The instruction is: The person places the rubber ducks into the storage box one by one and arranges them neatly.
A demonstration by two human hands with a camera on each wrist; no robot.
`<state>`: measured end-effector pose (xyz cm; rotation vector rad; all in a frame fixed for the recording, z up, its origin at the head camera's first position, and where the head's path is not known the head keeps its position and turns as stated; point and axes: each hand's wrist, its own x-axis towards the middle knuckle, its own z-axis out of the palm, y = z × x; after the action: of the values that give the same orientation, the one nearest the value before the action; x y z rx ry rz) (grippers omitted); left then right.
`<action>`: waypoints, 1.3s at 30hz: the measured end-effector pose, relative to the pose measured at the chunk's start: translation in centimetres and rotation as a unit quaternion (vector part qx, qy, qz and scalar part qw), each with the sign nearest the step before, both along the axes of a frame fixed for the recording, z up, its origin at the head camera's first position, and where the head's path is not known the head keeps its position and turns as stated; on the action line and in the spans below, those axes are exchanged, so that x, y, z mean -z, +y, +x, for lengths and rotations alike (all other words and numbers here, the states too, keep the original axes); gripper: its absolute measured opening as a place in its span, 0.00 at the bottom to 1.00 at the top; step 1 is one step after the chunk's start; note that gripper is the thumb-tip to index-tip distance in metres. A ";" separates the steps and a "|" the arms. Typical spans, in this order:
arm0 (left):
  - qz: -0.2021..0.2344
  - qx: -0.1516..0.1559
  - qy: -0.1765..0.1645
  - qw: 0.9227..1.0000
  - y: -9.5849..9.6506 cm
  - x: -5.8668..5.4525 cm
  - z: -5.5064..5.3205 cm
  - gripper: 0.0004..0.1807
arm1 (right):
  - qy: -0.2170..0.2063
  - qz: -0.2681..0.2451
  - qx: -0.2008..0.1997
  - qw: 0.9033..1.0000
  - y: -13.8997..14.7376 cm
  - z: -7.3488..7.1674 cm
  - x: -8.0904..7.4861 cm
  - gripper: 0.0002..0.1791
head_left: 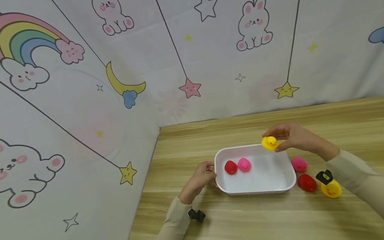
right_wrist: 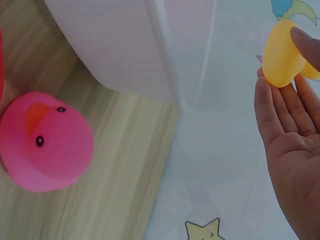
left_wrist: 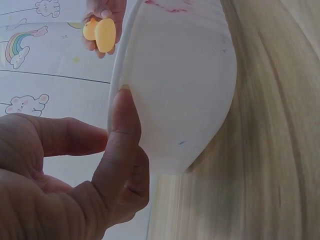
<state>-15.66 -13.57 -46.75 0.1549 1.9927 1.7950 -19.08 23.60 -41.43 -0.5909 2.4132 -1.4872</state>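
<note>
A yellow rubber duck (head_left: 269, 143) is pinched between the thumb and fingers of my right hand (head_left: 295, 137), above the far right rim of a white plastic basin (head_left: 267, 181). In the right wrist view the same yellow duck (right_wrist: 283, 55) shows between thumb and fingers. My left hand (head_left: 201, 175) grips the basin's left rim, thumb on the outer wall in the left wrist view. Inside the basin, toward its left end, a red rubber duck (head_left: 231, 167) sits beside a pink rubber duck (head_left: 244, 165).
Just right of the basin on the wooden table (head_left: 240, 216) lie another pink duck (head_left: 299, 164), a second red duck (head_left: 307, 183) and a second yellow duck (head_left: 331, 189). A cloth wall (head_left: 210, 60) with printed rabbits and stars rises behind and along the left.
</note>
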 end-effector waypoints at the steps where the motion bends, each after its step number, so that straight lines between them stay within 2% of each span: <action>1: 0.001 0.000 -0.001 1.000 0.0 0.1 0.0 0.26 | 0.000 0.000 -0.009 1.000 -0.2 -0.1 0.1 0.27; 9: 0.000 0.000 -0.004 1.000 -0.1 0.3 0.1 0.25 | 0.007 0.034 -0.062 0.997 -2.3 -1.1 0.8 0.26; 17: 0.005 -0.002 -0.002 1.000 -0.1 0.2 0.1 0.26 | 0.009 0.088 -0.066 0.994 -3.3 -1.0 2.3 0.26; 25: 0.001 -0.007 0.001 1.000 -0.1 0.0 -0.2 0.25 | 0.044 0.141 -0.081 0.986 -4.0 -0.7 3.5 0.20; 28: 0.004 -0.008 -0.004 1.000 0.0 0.1 -0.3 0.25 | 0.064 0.175 -0.092 0.978 -4.3 -0.9 4.1 0.19; 33: 0.009 -0.010 -0.006 1.000 0.0 0.2 -0.2 0.25 | 0.108 0.229 -0.118 0.960 -4.8 -1.1 4.7 0.20; 39: 0.010 -0.011 -0.004 1.000 0.1 0.2 -0.2 0.24 | 0.106 0.250 -0.127 0.954 -5.0 -0.9 4.6 0.19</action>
<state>-15.86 -13.51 -46.92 0.1327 1.9778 1.8272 -20.03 18.57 -46.05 -0.9277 2.6035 -0.6988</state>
